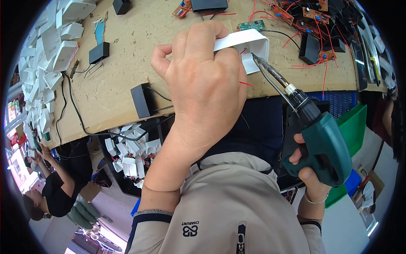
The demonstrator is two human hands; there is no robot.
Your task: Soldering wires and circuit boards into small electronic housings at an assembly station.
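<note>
While the left hand [203,84] is raised over the bench edge, its fingers are curled tight around a white plastic casing [249,46], a rounded shell with its open side facing the person's right; the casing sits above the wooden workbench [127,55], held clear of the surface as far as can be told. A short red wire [246,84] sticks out just beside the hand's knuckles.

Right hand [311,169]: closed firmly around the grip of a green soldering gun [321,144], pistol-shaped, with a black collar and a long metal tip. The tip [259,60] reaches into the open mouth of the casing; whether it touches anything inside cannot be told.

Bench contents:
- black box-shaped adapters, one near the bench's front edge [141,100] with a cable trailing right, one further back at left [99,52]
- a heap of white casings [50,51] along the left end
- a small green circuit board [251,26] just behind the held casing
- brown circuit boards with red wires [313,21] at the far right, well apart from the hands

Below the bench: a bin of more white parts [131,156]; green and blue crates [353,122] to the right. Another person in a black top [57,190] is at lower left
</note>
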